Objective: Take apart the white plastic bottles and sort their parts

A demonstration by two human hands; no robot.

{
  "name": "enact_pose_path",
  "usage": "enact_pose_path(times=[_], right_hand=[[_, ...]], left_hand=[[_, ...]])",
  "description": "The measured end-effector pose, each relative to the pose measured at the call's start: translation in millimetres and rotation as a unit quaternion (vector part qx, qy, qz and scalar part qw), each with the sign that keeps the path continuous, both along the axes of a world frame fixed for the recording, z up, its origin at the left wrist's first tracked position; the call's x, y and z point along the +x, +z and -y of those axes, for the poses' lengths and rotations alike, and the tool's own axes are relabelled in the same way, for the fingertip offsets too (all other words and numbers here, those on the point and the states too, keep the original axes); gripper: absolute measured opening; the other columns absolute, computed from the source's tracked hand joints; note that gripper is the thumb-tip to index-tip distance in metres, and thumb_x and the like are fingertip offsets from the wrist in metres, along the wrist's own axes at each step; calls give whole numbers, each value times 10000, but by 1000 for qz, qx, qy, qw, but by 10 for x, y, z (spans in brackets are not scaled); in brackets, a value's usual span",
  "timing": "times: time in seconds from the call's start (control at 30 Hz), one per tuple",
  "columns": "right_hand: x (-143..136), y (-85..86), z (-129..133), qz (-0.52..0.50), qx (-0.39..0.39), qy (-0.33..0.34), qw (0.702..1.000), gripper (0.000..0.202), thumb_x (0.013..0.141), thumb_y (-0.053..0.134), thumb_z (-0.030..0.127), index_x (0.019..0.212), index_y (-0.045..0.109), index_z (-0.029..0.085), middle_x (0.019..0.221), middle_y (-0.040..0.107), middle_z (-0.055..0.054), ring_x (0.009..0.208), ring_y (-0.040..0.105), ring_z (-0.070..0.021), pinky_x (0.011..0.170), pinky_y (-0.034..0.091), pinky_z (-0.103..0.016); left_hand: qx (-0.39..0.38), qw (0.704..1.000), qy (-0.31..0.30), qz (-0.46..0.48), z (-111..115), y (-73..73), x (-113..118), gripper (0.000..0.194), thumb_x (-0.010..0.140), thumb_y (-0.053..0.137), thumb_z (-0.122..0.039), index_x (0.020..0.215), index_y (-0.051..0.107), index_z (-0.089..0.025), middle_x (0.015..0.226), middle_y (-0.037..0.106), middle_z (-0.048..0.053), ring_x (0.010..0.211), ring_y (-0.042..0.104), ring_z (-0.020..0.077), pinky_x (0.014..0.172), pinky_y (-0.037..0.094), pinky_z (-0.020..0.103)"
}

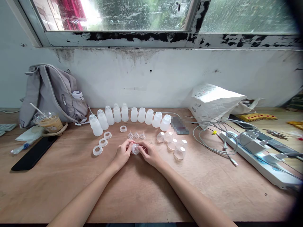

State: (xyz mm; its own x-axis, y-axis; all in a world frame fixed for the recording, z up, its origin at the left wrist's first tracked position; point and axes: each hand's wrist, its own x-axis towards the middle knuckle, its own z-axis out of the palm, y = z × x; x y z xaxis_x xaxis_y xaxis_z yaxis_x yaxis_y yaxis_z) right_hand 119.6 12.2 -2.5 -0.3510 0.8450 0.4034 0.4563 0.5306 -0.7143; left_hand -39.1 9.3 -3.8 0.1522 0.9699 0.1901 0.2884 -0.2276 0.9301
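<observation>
My left hand [124, 154] and my right hand [148, 152] meet at the middle of the table, fingers closed around a translucent baby bottle collar ring [135, 148]. Whether a teat sits inside it is too small to tell. Just beyond my fingers, three clear bottle teats [136, 135] rest in a row. White collar rings [103, 142] lie to the left, with one more ring [123, 128] farther back. To the right are several clear domed caps [172, 144]. Behind, an arc holds several capped baby bottles [109, 115] on the left and several uncapped bottles [149, 117] on the right.
A grey backpack [50, 94], an iced drink cup [50, 122] and a black phone [34, 154] occupy the left side. On the right are a white bag [213, 102], looped cables [201, 138] and a power strip [262, 165]. A wall with a window stands behind.
</observation>
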Motion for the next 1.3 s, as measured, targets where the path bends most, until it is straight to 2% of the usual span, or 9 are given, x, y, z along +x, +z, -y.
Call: enact_pose_path(times=[0.1, 0.2, 0.3, 0.37, 0.47, 0.63, 0.9, 1.17, 1.3], right_hand=[[-18, 30, 23, -9, -16, -12, 1000, 189, 849, 434, 284, 819, 585, 174, 674, 601, -19, 556, 514, -115, 525, 397, -223], [-27, 45, 36, -25, -37, -8, 999, 208, 847, 437, 315, 798, 581, 173, 613, 584, -4, 517, 495, -109, 494, 379, -217], [-25, 46, 36, -34, -53, 6, 998, 234, 856, 420, 330, 816, 588, 173, 574, 573, 5, 498, 488, -107, 483, 371, -214], [-23, 41, 32, -39, -58, 9, 998, 243, 860, 412, 335, 801, 584, 174, 574, 571, 6, 498, 491, -107, 482, 371, -213], [-29, 23, 23, -40, -55, -5, 998, 237, 851, 424, 343, 753, 559, 175, 582, 560, 6, 496, 487, -106, 472, 365, -211], [-60, -35, 12, -37, -41, -31, 998, 187, 834, 444, 319, 739, 523, 178, 598, 532, 11, 499, 470, -101, 475, 368, -209], [-87, -59, 16, -47, -30, -59, 997, 138, 804, 479, 280, 708, 500, 183, 600, 518, 17, 495, 442, -94, 480, 363, -211], [-115, -55, 29, -96, -80, -67, 990, 179, 797, 484, 330, 695, 500, 185, 599, 535, 13, 503, 471, -104, 474, 392, -217], [-106, -47, 29, -111, -103, -53, 987, 191, 811, 474, 348, 722, 512, 184, 617, 548, 8, 502, 482, -105, 471, 405, -220]], left_hand=[[-36, 997, -34, 52, -5, -13, 18, 330, 833, 396, -442, 854, 572, -164, 707, 590, 15, 603, 567, 128, 555, 480, 230], [-77, 991, -42, 101, -9, -10, 13, 395, 828, 378, -491, 840, 574, -148, 668, 580, 18, 560, 559, 128, 517, 483, 237], [-122, 980, -63, 145, 3, 16, 0, 430, 825, 363, -518, 886, 555, -138, 668, 593, 26, 543, 575, 130, 502, 482, 240], [-131, 976, -85, 152, 17, 29, 0, 394, 804, 433, -495, 932, 540, -138, 667, 606, 24, 555, 592, 135, 517, 486, 239], [-121, 979, -93, 134, 32, 18, 16, 345, 774, 519, -430, 972, 532, -147, 660, 622, 19, 567, 606, 139, 525, 488, 236], [-105, 987, -65, 99, 48, -19, 62, 304, 797, 480, -410, 966, 538, -164, 655, 629, 14, 545, 610, 144, 503, 484, 240], [-70, 995, -50, 53, 84, 15, 81, 248, 810, 446, -387, 937, 529, -190, 649, 617, -8, 500, 593, 132, 472, 472, 226], [-28, 999, -35, 7, 86, 25, 59, 267, 815, 423, -374, 961, 571, -206, 690, 627, -11, 445, 553, 110, 457, 458, 218], [-23, 999, -27, -4, 118, 39, 78, 278, 831, 404, -390, 972, 552, -203, 626, 610, -18, 448, 559, 119, 484, 455, 224]])
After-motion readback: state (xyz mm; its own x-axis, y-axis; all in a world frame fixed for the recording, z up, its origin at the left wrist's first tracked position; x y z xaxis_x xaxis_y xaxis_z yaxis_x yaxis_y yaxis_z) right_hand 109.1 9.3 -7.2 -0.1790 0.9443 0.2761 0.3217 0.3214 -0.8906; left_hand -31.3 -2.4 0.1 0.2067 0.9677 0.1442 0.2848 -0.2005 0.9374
